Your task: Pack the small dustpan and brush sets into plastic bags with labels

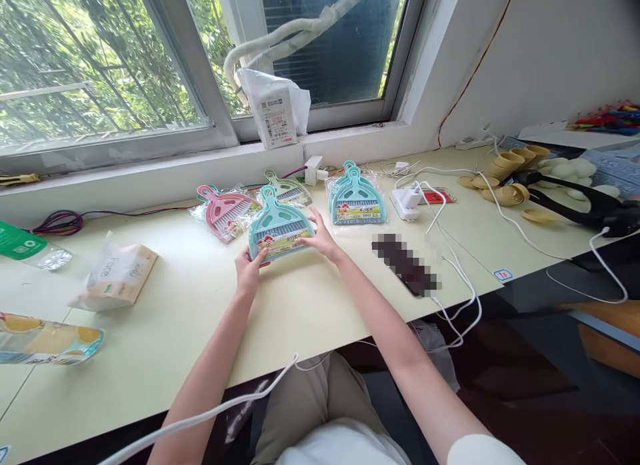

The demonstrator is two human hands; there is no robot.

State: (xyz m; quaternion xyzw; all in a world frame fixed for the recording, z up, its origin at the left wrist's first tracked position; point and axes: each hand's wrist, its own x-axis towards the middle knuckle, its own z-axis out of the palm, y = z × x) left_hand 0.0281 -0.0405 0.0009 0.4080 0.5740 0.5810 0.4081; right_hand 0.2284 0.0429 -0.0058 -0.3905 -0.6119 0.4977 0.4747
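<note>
Closest to me a white cable [210, 415] runs across the near edge of the pale yellow table [310, 312]. At the left edge I see a clear packet with orange slices printed on it [47, 338], and beyond it a soft pack of tissues [117, 275].

Both my arms reach forward to the middle of the table. My left hand [249, 268] pinches the lower left corner of a teal mini dustpan and brush set [280, 228], thumb on top and fingers curled under. My right hand [320, 237] rests spread on the set's right edge, fingertips pressed on its wrapper. The set lies flat on the table, handle pointing toward the window.

Just right of my right arm lies a dark blurred-out flat thing [406, 264] with white cords trailing past it.

Behind the held set are three more: a pink set [225, 212] to the left, touching it, a green set [287, 188] behind, and a second teal set [356, 198] to the right, a little apart. A white charger [406, 202] sits near that one.

Farthest, on the windowsill, stands a white labelled bag [275, 112].
</note>
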